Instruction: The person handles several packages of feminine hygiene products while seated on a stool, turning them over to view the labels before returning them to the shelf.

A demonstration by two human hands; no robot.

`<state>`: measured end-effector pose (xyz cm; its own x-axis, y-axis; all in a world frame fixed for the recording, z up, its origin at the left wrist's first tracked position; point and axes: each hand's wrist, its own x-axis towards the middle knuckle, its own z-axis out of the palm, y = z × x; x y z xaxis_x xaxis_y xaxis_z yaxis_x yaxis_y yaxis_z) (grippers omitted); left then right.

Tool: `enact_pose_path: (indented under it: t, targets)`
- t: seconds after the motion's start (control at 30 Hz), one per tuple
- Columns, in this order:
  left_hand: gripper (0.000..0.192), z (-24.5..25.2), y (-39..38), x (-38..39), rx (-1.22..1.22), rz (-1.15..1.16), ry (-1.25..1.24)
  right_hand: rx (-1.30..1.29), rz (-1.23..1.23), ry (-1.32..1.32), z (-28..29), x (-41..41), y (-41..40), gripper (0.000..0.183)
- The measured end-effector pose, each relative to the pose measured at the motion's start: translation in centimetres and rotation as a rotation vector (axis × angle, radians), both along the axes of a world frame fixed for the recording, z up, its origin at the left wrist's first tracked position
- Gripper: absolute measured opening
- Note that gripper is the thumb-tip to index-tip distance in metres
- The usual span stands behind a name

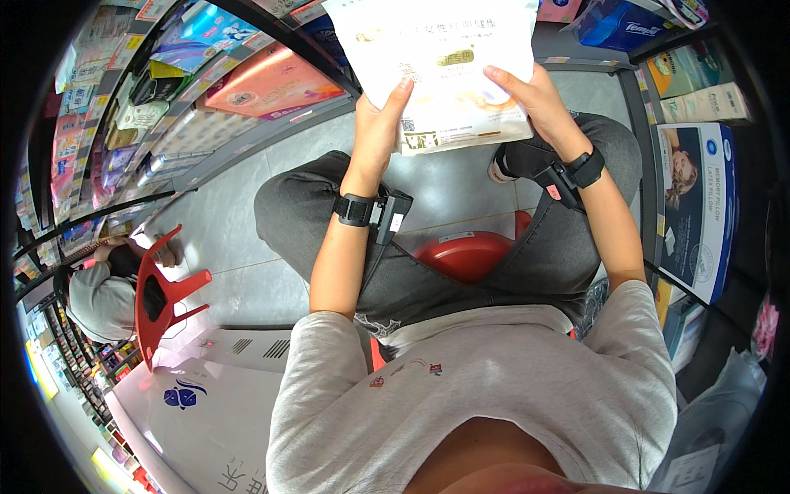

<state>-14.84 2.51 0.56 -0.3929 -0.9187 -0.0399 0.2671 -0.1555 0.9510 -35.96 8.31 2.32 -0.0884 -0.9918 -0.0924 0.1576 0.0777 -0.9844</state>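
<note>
Before me, at the top of the head view, a white plastic package with printed writing is held up by both hands. My left hand grips its left edge, the thumb lying on the front face. On the opposite edge my right hand has its thumb pressed on the front and its fingers behind, out of sight. The package is tilted and its upper end runs to the picture's rim. Each wrist wears a black strap with a small black device.
Shelves of packaged goods, with a large orange pack, stand at the left. At the right are more shelves and a boxed latex pillow. A person sits on a red plastic chair at the far left. A white cabinet stands behind me.
</note>
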Motion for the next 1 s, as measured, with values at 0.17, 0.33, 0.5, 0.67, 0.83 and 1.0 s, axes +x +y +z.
enact_pose_path:
  t: [0.17,0.33,0.5,0.67,0.83,1.0]
  targets:
    - [0.038,-0.09,-0.05,-0.04,0.004,-0.005,-0.017,-0.012,-0.012,-0.004,0.00,0.23,-0.01,0.044]
    - [0.039,-0.45,0.01,-0.37,-0.020,0.006,-0.020,0.016,-0.014,-0.005,0.06,0.10,0.01,0.042]
    - [0.038,-0.41,0.06,-0.36,-0.011,0.007,-0.017,0.005,-0.028,0.010,-0.18,0.04,-0.06,0.042]
    - [0.038,-0.50,0.10,-0.46,-0.015,0.004,0.010,0.007,-0.033,0.012,0.05,0.23,-0.01,0.043]
    - [0.037,-0.69,0.11,-0.42,-0.006,0.012,0.016,0.008,-0.033,0.015,-0.17,0.22,-0.06,0.043]
    - [0.038,-0.22,-0.02,-0.20,-0.023,0.072,-0.044,-0.002,-0.031,0.079,-0.27,0.03,-0.07,0.044]
